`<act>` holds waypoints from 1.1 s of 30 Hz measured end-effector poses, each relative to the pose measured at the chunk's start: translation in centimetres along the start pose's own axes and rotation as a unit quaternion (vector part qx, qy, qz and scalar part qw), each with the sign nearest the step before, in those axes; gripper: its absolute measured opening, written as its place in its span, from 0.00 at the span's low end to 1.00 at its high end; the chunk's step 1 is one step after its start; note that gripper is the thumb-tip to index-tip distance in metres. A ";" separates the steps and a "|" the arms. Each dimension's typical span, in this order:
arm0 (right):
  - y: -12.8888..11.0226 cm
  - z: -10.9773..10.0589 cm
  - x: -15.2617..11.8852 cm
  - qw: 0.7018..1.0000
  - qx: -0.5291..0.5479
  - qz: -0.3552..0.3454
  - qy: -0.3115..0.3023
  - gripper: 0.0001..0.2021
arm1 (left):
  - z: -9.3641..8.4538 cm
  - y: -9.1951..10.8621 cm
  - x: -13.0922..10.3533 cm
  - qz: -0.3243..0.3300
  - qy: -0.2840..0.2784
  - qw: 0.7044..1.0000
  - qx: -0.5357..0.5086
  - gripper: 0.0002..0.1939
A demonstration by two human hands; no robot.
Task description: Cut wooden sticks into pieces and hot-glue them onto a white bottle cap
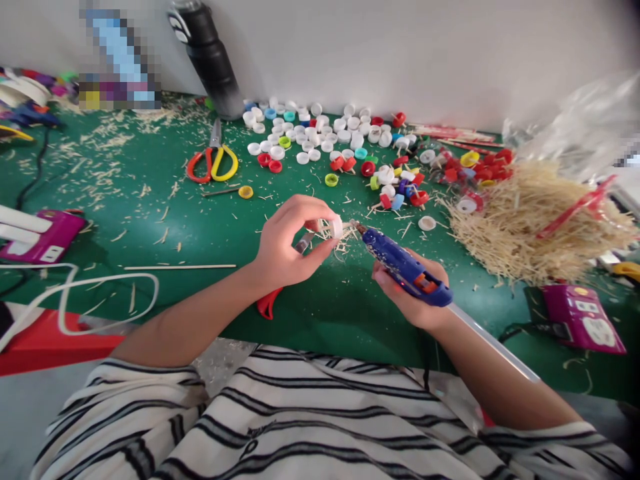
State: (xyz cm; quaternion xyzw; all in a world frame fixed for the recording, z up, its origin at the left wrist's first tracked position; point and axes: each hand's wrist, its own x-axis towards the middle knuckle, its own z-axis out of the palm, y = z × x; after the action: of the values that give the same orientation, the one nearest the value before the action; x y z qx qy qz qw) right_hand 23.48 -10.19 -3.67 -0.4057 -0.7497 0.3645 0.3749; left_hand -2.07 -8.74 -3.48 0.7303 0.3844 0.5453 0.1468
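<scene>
Between the thumb and fingers of my left hand (293,243) is a white bottle cap (337,227), held on its edge. My right hand (413,293) is wrapped round a blue glue gun (400,260), with a long clear glue stick coming out of its back end. The gun's nozzle points left, close to the cap. Under the cap lies a small heap of wood slivers (343,245). Red-handled pliers or cutters (269,304) lie partly hidden beneath my left hand.
Loose caps (327,137) spread across the back of the green table (200,227). Scissors (215,160) and a black bottle (210,67) stand or lie back left. At right are a pile of thin sticks (540,227) and a purple box (583,319); another purple box (55,233) is left.
</scene>
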 end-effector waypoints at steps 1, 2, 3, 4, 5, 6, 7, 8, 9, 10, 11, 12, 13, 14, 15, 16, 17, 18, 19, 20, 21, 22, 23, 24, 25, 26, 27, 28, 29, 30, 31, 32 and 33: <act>0.0 0.0 0.0 1.000 -0.003 0.002 -0.001 0.04 | 0.0 0.1 0.0 0.007 0.004 1.000 0.015 0.12; 0.0 0.0 0.0 1.000 -0.005 0.003 -0.003 0.04 | -0.1 0.1 0.1 0.014 0.007 0.999 0.030 0.12; 0.0 0.0 0.0 1.000 -0.005 0.001 -0.006 0.04 | -0.1 0.2 0.1 0.020 0.007 0.999 0.043 0.11; 0.0 0.0 0.0 1.000 -0.002 -0.001 -0.010 0.04 | -0.1 0.2 0.2 0.028 0.008 0.998 0.055 0.11; 0.1 0.0 0.0 1.000 0.001 -0.003 -0.014 0.04 | -0.1 0.3 0.2 0.036 0.011 0.997 0.064 0.10; 0.1 0.0 0.0 1.000 0.004 -0.005 -0.016 0.04 | -0.1 0.3 0.2 0.045 0.014 0.997 0.069 0.10; 0.0 0.0 0.1 1.000 0.006 -0.006 -0.018 0.04 | -0.1 0.2 0.2 0.053 0.018 0.996 0.071 0.11; 0.0 0.0 0.1 1.000 0.006 -0.006 -0.019 0.04 | 0.0 0.2 0.2 0.059 0.022 0.996 0.070 0.11; 0.0 0.0 0.1 1.000 0.005 -0.005 -0.019 0.04 | 0.0 0.1 0.2 0.062 0.026 0.995 0.069 0.12; -0.1 0.0 0.1 1.000 0.005 -0.004 -0.019 0.04 | 0.0 0.0 0.1 0.061 0.029 0.996 0.066 0.12; -0.1 0.0 0.1 1.000 0.005 -0.004 -0.019 0.05 | 0.1 -0.2 0.1 0.055 0.031 0.996 0.060 0.13; -0.2 0.0 0.1 1.000 0.004 -0.004 -0.017 0.05 | 0.1 -0.3 0.0 0.046 0.032 0.997 0.050 0.13; -0.2 0.0 0.1 1.000 0.004 -0.003 -0.015 0.05 | 0.2 -0.4 -0.1 0.036 0.032 0.998 0.037 0.14; -0.2 0.0 0.1 1.000 0.005 -0.003 -0.013 0.05 | 0.3 -0.5 -0.1 0.027 0.032 0.999 0.021 0.15; -0.2 0.0 0.1 1.000 0.006 -0.001 -0.012 0.05 | 0.3 -0.6 -0.2 0.020 0.032 0.999 0.006 0.15; -0.2 0.0 0.1 1.000 0.008 0.000 -0.011 0.05 | 0.4 -0.6 -0.2 0.015 0.032 0.999 -0.007 0.15; -0.1 0.0 0.1 1.000 0.009 0.000 -0.013 0.05 | 0.5 -0.5 -0.3 0.011 0.032 0.999 -0.017 0.15; -0.1 0.0 0.1 1.000 0.011 0.000 -0.014 0.05 | 0.5 -0.5 -0.3 0.006 0.032 0.999 -0.026 0.15; 0.0 0.0 0.2 1.000 0.013 0.000 -0.017 0.05 | 0.5 -0.4 -0.3 -0.001 0.033 0.999 -0.035 0.15; 0.0 0.0 0.2 1.000 0.013 -0.001 -0.020 0.05 | 0.5 -0.4 -0.3 -0.009 0.031 0.999 -0.043 0.15; 0.0 0.0 0.2 1.000 0.014 -0.002 -0.022 0.05 | 0.5 -0.3 -0.3 -0.017 0.030 0.998 -0.052 0.15; 0.0 0.0 0.2 1.000 0.015 -0.003 -0.024 0.05 | 0.5 -0.2 -0.3 -0.025 0.027 0.997 -0.063 0.15; 0.0 0.0 0.2 1.000 0.014 -0.004 -0.025 0.05 | 0.5 -0.2 -0.2 -0.032 0.024 0.996 -0.075 0.16; 0.0 0.0 0.2 1.000 0.012 -0.005 -0.024 0.05 | 0.5 -0.1 -0.2 -0.037 0.021 0.995 -0.088 0.16; 0.0 0.0 0.1 1.000 0.011 -0.005 -0.021 0.05 | 0.5 -0.1 -0.2 -0.042 0.019 0.994 -0.099 0.16; 0.0 0.0 0.1 1.000 0.010 -0.004 -0.018 0.05 | 0.5 0.0 -0.2 -0.046 0.015 0.993 -0.110 0.16; 0.0 0.0 0.1 1.000 0.011 -0.001 -0.014 0.05 | 0.5 0.0 -0.1 -0.050 0.013 0.992 -0.119 0.16; 0.0 0.0 0.1 1.000 0.012 0.002 -0.012 0.05 | 0.5 0.1 -0.1 -0.053 0.010 0.991 -0.125 0.16; 0.0 -0.1 0.1 1.000 0.013 0.004 -0.011 0.05 | 0.6 0.1 0.0 -0.055 0.009 0.990 -0.131 0.16; 0.0 -0.1 0.1 1.000 0.015 0.004 -0.010 0.05 | 0.6 0.2 0.0 -0.057 0.008 0.989 -0.134 0.15; 0.0 -0.1 0.1 1.000 0.017 0.003 -0.012 0.05 | 0.6 0.3 0.0 -0.059 0.009 0.989 -0.137 0.15; 0.0 -0.1 0.1 1.000 0.019 -0.001 -0.013 0.04 | 0.6 0.3 0.1 -0.062 0.010 0.988 -0.140 0.15; 0.0 0.0 0.1 1.000 0.022 -0.005 -0.014 0.04 | 0.7 0.3 0.1 -0.065 0.010 0.987 -0.143 0.15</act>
State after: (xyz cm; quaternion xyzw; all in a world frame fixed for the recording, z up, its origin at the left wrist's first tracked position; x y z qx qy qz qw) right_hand 23.48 -10.06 -3.64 -0.3883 -0.7484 0.3848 0.3755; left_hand -1.32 -8.77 -3.44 0.6699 0.3502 0.5911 0.2813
